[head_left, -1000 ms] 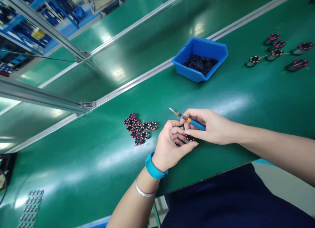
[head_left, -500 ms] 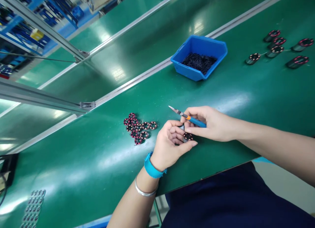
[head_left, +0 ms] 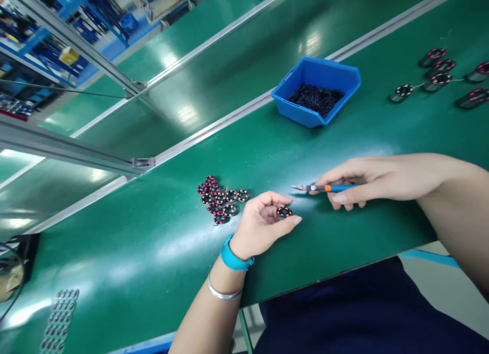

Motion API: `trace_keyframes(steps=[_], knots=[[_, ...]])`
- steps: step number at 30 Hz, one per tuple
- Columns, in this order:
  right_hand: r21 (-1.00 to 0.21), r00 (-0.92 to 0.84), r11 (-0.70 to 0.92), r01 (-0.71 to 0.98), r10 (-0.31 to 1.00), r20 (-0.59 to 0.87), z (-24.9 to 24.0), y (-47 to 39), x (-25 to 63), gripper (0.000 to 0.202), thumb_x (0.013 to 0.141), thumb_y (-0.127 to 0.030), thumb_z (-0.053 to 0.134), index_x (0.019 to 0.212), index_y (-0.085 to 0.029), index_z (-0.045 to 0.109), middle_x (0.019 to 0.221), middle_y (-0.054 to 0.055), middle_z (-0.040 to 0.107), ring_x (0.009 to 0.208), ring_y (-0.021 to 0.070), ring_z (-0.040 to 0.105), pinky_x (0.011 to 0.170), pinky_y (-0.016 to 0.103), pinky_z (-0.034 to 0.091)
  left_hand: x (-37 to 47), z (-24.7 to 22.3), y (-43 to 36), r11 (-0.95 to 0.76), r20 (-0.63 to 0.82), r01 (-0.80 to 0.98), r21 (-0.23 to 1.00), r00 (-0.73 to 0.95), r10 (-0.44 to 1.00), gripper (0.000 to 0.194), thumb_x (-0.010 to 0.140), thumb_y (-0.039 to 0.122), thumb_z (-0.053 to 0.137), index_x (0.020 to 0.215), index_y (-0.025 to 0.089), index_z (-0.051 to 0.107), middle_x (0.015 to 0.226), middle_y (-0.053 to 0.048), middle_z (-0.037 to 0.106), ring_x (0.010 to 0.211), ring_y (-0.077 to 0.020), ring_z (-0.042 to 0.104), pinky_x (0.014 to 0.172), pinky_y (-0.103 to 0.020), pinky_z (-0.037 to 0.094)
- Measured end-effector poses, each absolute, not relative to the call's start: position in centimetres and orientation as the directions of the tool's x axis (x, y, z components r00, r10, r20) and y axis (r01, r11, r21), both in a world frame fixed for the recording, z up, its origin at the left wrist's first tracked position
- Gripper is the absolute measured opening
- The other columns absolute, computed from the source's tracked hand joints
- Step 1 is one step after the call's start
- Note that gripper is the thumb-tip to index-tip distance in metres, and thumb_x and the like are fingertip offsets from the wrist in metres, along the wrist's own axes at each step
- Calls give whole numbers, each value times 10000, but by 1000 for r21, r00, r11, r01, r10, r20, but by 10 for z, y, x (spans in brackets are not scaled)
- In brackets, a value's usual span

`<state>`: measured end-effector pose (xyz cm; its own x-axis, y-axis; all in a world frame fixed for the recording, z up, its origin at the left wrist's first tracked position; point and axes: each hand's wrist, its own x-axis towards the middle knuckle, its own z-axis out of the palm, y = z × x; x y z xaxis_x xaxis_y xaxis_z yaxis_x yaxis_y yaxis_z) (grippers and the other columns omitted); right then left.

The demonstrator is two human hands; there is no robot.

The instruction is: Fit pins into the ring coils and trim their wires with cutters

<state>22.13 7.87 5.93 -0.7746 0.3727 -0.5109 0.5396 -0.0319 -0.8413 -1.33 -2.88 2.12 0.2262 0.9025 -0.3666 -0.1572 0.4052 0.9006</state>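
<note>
My left hand (head_left: 263, 221) is closed around a small round motor stator (head_left: 283, 213), its ring of copper and black slots facing up between thumb and fingers. Off to the right, my right hand (head_left: 362, 183) grips pliers (head_left: 324, 188) with blue and orange handles; their pointed metal tip is directed left, apart from the stator. Left of my left hand, a cluster of similar stators (head_left: 229, 210) lies on the green table (head_left: 160, 288). Several taller stator stacks (head_left: 437, 81) stand at the far right.
A blue bin (head_left: 280, 97) holding many thin black pieces stands near the table's back rail (head_left: 198, 136). Rows of small metal parts (head_left: 59, 313) lie at the lower left. A metal frame post (head_left: 69, 147) rises at the left.
My right hand has moved right with the pliers, away from my left hand, and the pliers now lie more level. My left hand still holds the stator.
</note>
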Motion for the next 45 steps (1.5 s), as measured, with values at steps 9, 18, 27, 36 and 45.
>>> trace_keyframes(steps=[9,18,27,36,45], knots=[[-803,-778,5,596,251,-576,56,81,222,576,828,-623,584,1181,-186,713,888,98,735,735,212,669,609,314,551,-17,17,-30,304,-257,-137,943,286,923,338,717,233,829,965,145,617,708,35,550,565,-49,475,495,-168,417],[-827,-796,28,561,294,-529,55,77,220,471,826,-599,584,989,-189,749,858,102,742,722,223,686,549,310,546,-16,19,-30,352,-307,-129,927,279,910,394,702,322,856,982,162,629,758,23,547,582,-58,474,512,-191,440],[-849,-809,16,529,312,-498,55,77,219,337,831,-509,628,885,-201,754,779,70,741,650,188,676,510,276,535,-15,20,-31,365,-320,-133,921,273,907,400,694,351,861,976,173,639,767,18,549,579,-60,462,509,-200,442],[-839,-800,10,544,308,-515,56,77,218,319,842,-499,609,755,-200,677,716,46,684,584,158,628,498,271,515,-16,20,-31,355,-306,-143,924,279,910,375,699,236,838,999,163,625,774,33,513,593,-48,472,523,-181,425],[-847,-803,69,528,365,-471,58,75,217,379,849,-537,592,961,-204,735,769,70,712,712,219,688,586,319,572,-17,18,-31,364,-311,-143,920,299,902,420,686,226,847,994,165,568,772,35,538,633,-62,533,577,-201,450]])
